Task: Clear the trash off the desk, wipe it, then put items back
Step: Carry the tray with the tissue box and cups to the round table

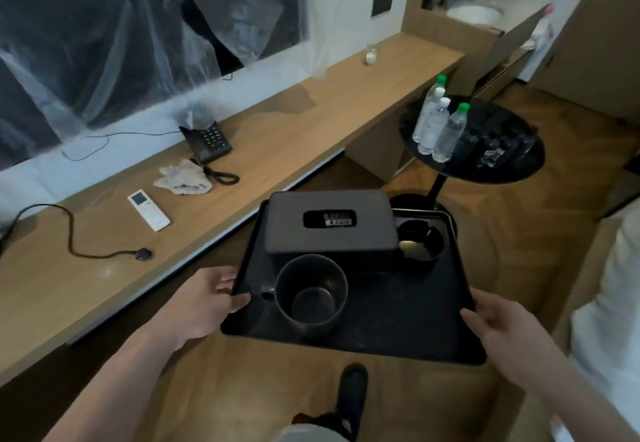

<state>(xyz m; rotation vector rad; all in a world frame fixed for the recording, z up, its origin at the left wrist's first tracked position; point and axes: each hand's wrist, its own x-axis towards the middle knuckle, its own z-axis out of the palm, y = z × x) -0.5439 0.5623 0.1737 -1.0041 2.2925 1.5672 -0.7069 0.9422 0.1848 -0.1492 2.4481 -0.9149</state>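
Observation:
I hold a black tray (398,310) in the air over the floor, in front of the long wooden desk (284,136). My left hand (204,303) grips its left edge and my right hand (498,323) grips its right edge. On the tray stand a dark tissue box (329,223), a dark metal cup (311,292) and a black round dish (419,240). A crumpled grey-white cloth (183,178) lies on the desk next to a black telephone (207,141).
A white remote (149,209) and a black cable with plug (142,254) lie on the desk's left part. A small white jar (371,57) stands far down the desk. A round black side table (509,161) carries several water bottles (436,122). White bedding (609,289) is at the right.

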